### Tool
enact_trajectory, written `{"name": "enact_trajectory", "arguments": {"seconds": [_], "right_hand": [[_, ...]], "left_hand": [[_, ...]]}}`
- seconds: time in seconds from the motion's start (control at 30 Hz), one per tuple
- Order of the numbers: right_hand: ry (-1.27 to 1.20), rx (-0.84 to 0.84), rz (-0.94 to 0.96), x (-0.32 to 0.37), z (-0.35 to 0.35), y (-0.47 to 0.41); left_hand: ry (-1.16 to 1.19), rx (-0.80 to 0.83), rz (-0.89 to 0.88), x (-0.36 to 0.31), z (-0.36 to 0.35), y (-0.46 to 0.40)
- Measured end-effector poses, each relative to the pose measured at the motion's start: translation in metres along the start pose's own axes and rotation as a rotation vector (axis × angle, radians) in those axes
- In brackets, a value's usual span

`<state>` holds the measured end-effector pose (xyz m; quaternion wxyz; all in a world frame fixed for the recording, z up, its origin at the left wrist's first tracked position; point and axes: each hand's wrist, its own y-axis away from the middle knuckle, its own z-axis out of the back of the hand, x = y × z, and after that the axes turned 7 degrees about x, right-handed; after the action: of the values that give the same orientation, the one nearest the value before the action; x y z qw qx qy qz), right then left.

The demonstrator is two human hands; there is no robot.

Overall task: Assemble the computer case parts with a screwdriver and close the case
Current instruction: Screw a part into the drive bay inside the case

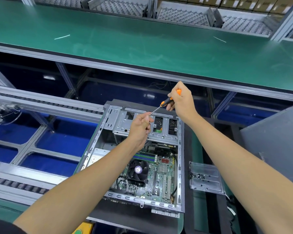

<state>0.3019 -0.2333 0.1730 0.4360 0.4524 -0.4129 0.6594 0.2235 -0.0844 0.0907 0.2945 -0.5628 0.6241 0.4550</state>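
With the right hand [180, 100] gripping the screwdriver [166, 103] handle and the left hand [140, 123] pinching at its tip above the drive cage of the open computer case [180, 166], a fumbled screw is risking dropping onto the motherboard [161, 169] below.

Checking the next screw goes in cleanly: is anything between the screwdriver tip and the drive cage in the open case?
Only the left hand, which pinches the screwdriver shaft near its tip, above the drive cage. The right hand grips the handle. The tip itself is hidden.
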Motion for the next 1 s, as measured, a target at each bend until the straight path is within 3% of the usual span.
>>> {"name": "enact_trajectory", "arguments": {"seconds": [0.3, 0.5, 0.6, 0.7, 0.77, 0.87, 1.0], "right_hand": [[-0.091, -0.112, -0.058, -0.013, 0.020, 0.006], [-0.117, -0.148, -0.104, -0.023, 0.033, 0.008], [-0.121, -0.153, -0.118, -0.027, 0.034, 0.008], [-0.111, -0.150, -0.121, -0.031, 0.033, 0.007], [-0.107, -0.151, -0.127, -0.032, 0.031, 0.005], [-0.096, -0.149, -0.132, -0.034, 0.029, 0.003], [-0.074, -0.125, -0.118, -0.037, 0.027, 0.002]], "left_hand": [[0.004, 0.087, -0.004, -0.003, -0.008, 0.006], [-0.024, -0.230, -0.046, 0.043, 0.011, 0.029], [0.005, -0.248, 0.049, 0.066, 0.018, 0.039], [-0.219, -0.230, 0.076, 0.077, 0.015, 0.043], [-0.326, -0.175, 0.167, 0.087, 0.015, 0.045], [-0.259, 0.074, 0.418, 0.091, 0.015, 0.043], [-0.315, 0.204, 0.454, 0.093, 0.014, 0.033]]}}
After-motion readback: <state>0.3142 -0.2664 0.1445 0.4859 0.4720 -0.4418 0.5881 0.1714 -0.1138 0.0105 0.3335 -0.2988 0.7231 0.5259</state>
